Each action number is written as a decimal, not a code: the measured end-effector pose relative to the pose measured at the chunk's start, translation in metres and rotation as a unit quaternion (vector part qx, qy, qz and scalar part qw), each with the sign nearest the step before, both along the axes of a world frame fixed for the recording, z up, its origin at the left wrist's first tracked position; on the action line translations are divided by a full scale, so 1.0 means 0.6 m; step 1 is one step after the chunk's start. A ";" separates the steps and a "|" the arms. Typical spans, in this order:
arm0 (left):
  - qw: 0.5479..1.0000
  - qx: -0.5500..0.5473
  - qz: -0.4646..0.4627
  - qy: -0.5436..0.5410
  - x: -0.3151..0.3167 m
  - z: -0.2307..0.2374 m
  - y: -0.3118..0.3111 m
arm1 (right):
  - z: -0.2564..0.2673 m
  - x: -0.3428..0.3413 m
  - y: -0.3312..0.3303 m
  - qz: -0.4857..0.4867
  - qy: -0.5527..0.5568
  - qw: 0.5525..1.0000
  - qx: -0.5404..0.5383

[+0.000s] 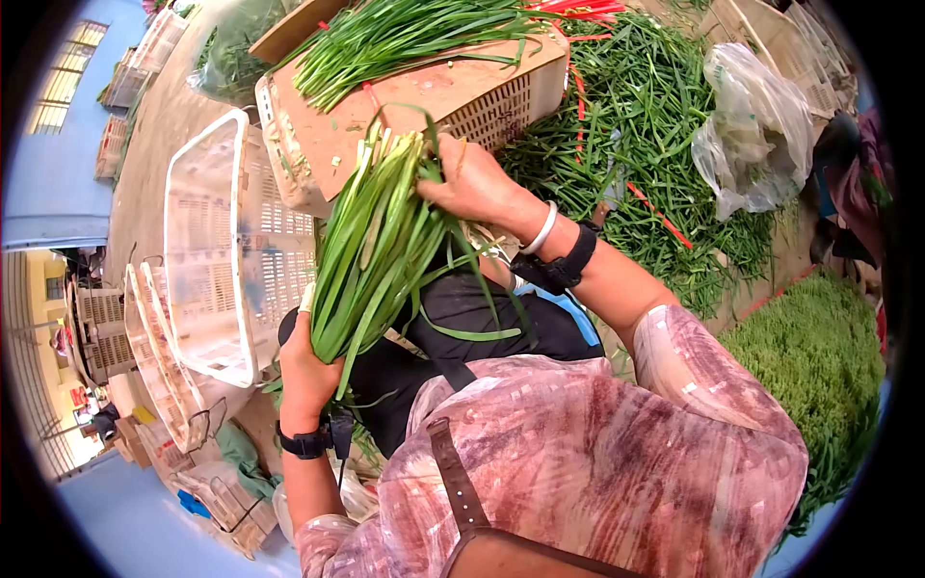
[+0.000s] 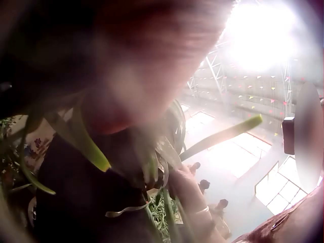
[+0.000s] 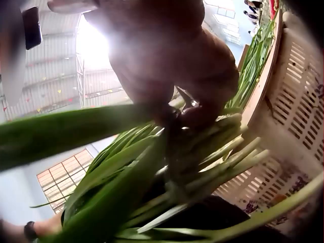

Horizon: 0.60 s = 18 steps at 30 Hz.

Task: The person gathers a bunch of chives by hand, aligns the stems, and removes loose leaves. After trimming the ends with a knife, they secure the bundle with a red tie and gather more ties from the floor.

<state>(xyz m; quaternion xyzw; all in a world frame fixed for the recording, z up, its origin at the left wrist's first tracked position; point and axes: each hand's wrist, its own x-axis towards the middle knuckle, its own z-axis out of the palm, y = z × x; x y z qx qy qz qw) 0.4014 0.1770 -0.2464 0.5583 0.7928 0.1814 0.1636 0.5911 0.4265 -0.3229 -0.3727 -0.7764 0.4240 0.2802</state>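
A thick bunch of garlic chives [image 1: 371,250], long flat green leaves with paler stem ends, lies slanted over the person's lap. My left hand [image 1: 308,371] grips its leafy lower end, thumb pointing up along the side. At the pale stem ends, my right hand [image 1: 472,183] has its fingers curled in and pinches a leaf between thumb and finger. The right wrist view shows that right hand [image 3: 172,55] close up, a broad chive leaf [image 3: 71,129] running out from the pinch. Loose leaves hang down beside the bunch.
An upturned crate topped with a board [image 1: 414,106] stands ahead, bearing more chives [image 1: 405,43] and red ties [image 1: 583,10]. White plastic crates [image 1: 207,250] stand at left. Cut greens [image 1: 626,144] cover the floor at right, near a clear plastic bag [image 1: 756,125].
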 end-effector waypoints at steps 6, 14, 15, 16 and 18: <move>1.000 0.007 -0.012 0.001 0.005 0.002 -0.004 | -0.064 0.042 0.064 -0.009 0.043 0.994 0.097; 0.997 0.020 -0.041 0.069 -0.015 -0.007 -0.010 | -0.111 0.235 0.185 -0.317 0.229 0.896 -0.212; 0.995 0.027 -0.042 0.083 -0.015 -0.006 -0.012 | -0.114 0.268 0.190 -0.334 0.290 0.859 -0.258; 0.992 0.044 -0.042 0.114 -0.017 -0.007 -0.014 | -0.128 0.308 0.197 -0.326 0.313 0.846 -0.282; 0.983 0.080 -0.061 0.154 -0.025 -0.001 -0.011 | -0.144 0.379 0.205 -0.296 0.114 0.906 -0.281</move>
